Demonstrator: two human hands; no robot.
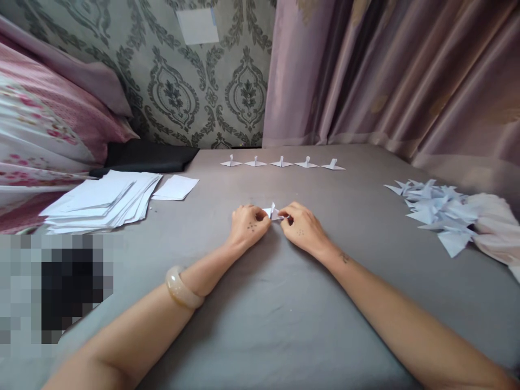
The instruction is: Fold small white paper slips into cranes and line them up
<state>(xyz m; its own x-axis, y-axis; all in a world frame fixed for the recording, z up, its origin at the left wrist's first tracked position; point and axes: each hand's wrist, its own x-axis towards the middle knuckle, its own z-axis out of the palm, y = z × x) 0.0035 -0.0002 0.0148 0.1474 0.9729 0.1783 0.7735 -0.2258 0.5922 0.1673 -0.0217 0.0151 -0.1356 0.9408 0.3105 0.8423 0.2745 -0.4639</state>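
A small folded white paper crane (273, 212) is held between both hands over the middle of the grey cloth surface. My left hand (249, 225) pinches its left side between thumb and fingers. On the other side, my right hand (300, 226) pinches the right wing. A narrow upright part of the paper stands up between the hands. The fingertips hide the outer ends of the crane. Beyond my hands, several like paper cranes (281, 162) stand in a row with wings spread.
At the left lie a stack of white paper sheets (101, 200) and a few separate sheets (177, 187). Behind them is a folded black cloth (150, 157). A heap of folded paper cranes (442, 208) sits at the right, beside pale fabric (498, 227). Curtains (365, 76) hang behind.
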